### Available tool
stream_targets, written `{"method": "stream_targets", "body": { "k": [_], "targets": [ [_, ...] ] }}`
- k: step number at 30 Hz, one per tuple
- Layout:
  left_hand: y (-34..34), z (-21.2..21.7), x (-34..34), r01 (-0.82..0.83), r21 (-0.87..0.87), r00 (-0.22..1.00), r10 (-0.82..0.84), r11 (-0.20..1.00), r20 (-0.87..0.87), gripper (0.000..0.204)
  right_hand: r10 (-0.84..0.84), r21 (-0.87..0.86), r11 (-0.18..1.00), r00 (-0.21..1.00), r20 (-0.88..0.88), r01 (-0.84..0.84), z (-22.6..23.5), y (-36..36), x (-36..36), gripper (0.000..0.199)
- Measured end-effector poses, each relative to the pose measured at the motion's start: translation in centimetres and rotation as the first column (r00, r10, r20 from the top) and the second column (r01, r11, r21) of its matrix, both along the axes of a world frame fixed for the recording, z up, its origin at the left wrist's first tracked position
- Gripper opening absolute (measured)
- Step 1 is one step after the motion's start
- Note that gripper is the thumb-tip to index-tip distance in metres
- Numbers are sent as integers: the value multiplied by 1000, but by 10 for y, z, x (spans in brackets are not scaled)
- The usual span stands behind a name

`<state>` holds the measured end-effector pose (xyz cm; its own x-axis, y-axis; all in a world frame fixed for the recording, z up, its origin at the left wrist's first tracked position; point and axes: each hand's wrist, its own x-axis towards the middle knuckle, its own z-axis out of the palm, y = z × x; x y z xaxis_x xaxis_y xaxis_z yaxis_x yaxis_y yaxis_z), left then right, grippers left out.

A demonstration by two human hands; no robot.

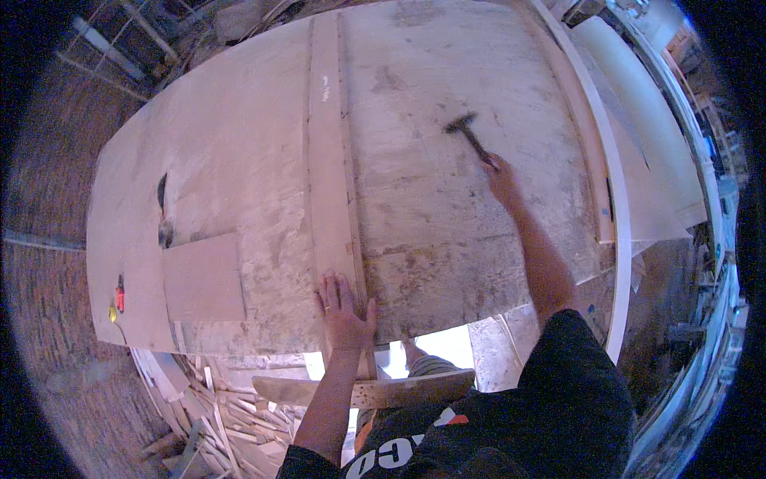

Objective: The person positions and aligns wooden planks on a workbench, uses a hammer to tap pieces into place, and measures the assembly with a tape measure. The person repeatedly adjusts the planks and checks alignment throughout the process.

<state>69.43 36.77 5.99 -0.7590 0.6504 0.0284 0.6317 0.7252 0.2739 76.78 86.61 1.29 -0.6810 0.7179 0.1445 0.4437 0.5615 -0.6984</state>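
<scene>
Far left edge of the plywood sheet (239,160): a small red tool (120,295) and a yellow item (112,314) lie near the corner, too small to identify. Just right of them a loose rectangular board offcut (203,278) lies flat on the sheet, with a dark gouge or hole (163,191) in the ply above it. Below the near edge, a heap of wood scraps (231,415) on the floor. Centre: a long narrow plank (329,160) runs away from the person along the sheet, lying flat on it. Left hand (345,307) is pressed palm-down on the near end of that plank, fingers spread, not gripping anything, ring on one finger. Under that hand a short timber piece (375,391) sticks out crosswise below the sheet edge. Right of centre: right hand (501,174) is stretched well out over the sheet, fist closed around the handle of a dark hammer (469,132); head of the hammer is at or just above the ply surface, well apart from the plank. Far right: pale boards (630,136) stacked alongside the sheet edge.
</scene>
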Motion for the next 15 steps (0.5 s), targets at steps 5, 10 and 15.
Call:
{"method": "stream_targets", "body": {
  "k": [5, 10, 15],
  "targets": [
    [19, 25, 5, 75, 51, 996, -77, 996, 42, 85, -367, 387, 905, 783, 503, 175, 14, 65, 254, 50],
    [1, 35, 8, 41, 45, 998, -43, 998, 43, 84, -345, 400, 914, 661, 667, 74, 65, -55, 292, 56],
    [-59, 8, 0, 114, 279, 993, -117, 953, -7, 70, 221, -121, 974, 910, 351, -190, 78, -295, 266, 53]
  ]
}}
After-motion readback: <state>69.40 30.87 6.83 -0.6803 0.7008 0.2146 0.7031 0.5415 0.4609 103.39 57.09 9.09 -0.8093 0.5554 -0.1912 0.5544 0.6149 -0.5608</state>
